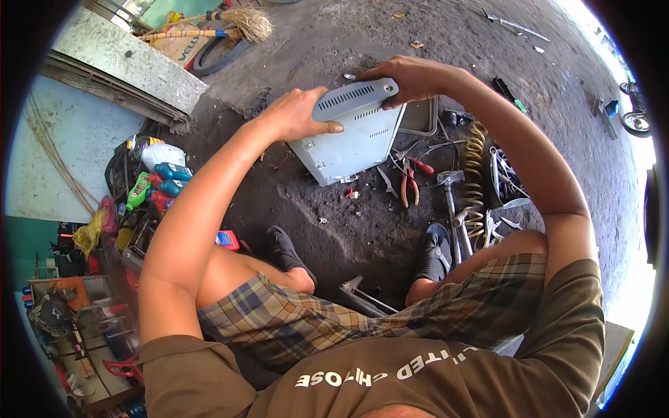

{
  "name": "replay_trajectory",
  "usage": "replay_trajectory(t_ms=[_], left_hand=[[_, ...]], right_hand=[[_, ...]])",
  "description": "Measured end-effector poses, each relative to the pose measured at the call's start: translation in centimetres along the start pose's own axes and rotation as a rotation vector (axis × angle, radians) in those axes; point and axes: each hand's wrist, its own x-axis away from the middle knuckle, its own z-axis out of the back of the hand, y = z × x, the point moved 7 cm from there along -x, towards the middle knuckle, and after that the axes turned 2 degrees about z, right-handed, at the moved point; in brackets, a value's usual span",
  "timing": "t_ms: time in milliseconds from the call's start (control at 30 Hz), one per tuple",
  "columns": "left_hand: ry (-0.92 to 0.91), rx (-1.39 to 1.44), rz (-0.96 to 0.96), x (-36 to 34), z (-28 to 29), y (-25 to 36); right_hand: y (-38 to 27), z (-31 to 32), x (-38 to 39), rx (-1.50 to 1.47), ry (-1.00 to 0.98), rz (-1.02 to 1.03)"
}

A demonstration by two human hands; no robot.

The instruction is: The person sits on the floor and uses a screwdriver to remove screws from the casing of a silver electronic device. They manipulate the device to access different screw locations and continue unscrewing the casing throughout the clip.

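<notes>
Because the case (348,145) is held from two sides, even support matters most

Since bottles (173,171) crowd the left side, well apart from the case, any swing that way is best made small. The left grip (296,115) is closed on the left end of the slotted end piece (353,97), its thumb (330,127) over the near face; pressing that thumb flat should resist twisting. Between the hands, the case tilts above the dirt floor (272,191); I cannot tell whether its lower edge touches down. Thin metal edges could cut, so firm, unhurried pressure looks wise. The right grip (411,79) is closed around the other end; matching the left's pressure would probably steady things. Farther right lie red-handled pliers (416,191), a hammer (450,179) and a coiled yellow hose (474,174), so lowering calls for care there.
</notes>
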Motion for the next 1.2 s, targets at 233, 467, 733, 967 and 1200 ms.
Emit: replay_trajectory(t_ms=[233, 467, 733, 967, 1200], left_hand=[[0.046, 0.072, 0.065, -1.6, -0.3, -2.7], [0.057, 0.137, 0.066, -2.3, -0.5, -3.2], [0.054, 0.057, -0.048, -1.2, -0.5, -1.9], [0.172, -0.072, -0.213, -1.4, -0.3, 0.3], [0.112, 0.011, -0.287, -4.7, -0.6, 3.4]], right_hand=[[1.8, -1.4, -0.9, 0.025, 0.071, -0.066], [1.8, -1.3, -0.9, 0.047, 0.032, -0.094], [-1.0, 1.5, -0.9, 0.199, -0.23, -0.142], [3.6, 4.5, 4.0, 0.192, 0.298, -0.365], [14.1, -17.6, 16.0, 0.019, 0.195, -0.721]])
